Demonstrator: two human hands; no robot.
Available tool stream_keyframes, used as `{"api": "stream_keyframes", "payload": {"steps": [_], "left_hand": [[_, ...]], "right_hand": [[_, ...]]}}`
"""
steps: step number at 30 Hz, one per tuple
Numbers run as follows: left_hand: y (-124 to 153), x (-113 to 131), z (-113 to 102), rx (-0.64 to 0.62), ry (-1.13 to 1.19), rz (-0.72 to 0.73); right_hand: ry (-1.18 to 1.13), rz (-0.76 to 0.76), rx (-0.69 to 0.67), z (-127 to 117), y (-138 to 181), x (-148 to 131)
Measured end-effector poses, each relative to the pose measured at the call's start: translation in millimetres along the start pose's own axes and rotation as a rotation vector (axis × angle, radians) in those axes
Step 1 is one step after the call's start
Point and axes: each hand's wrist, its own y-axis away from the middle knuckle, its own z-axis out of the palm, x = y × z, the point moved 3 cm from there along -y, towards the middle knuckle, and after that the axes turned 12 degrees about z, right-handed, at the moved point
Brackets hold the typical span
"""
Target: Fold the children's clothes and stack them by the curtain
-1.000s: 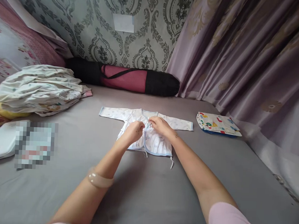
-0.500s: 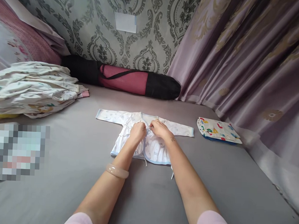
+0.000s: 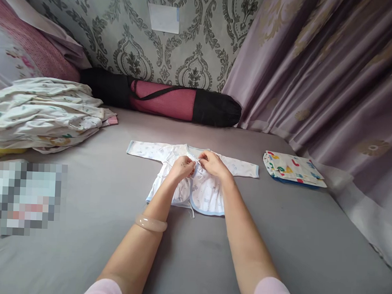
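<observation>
From my feed, the shirt lies flat on the grey sheet in the middle of the bed, front up, both sleeves spread out to the sides. My left hand and right hand meet on its chest just below the neckline, fingers curled in and pinched on the thin tie between them; the strands are too small for me to tell whether a knot is formed. I judge the fastening to be part way: the front panels are already lapped over each other, but a lower string dangles loose at the hem, and the sleeves are not folded in at all. A bangle sits on my left wrist. Well to the right, near the curtain, a printed cloth lies folded flat; to the left a heap of pale garments waits, loose and unsorted
</observation>
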Motion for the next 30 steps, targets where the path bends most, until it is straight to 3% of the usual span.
{"api": "stream_keyframes", "payload": {"steps": [10, 19, 30], "left_hand": [[4, 1, 7, -0.040, -0.108, 0.047], [5, -2, 3, 0.006, 0.021, -0.144], [13, 11, 1, -0.044, -0.764, 0.014]], "right_hand": [[-0.057, 0.023, 0.025, 3, -7, 5], [-0.037, 0.043, 0.022, 4, -1, -2], [0.250, 0.132, 0.213, 21, 12, -11]]}}
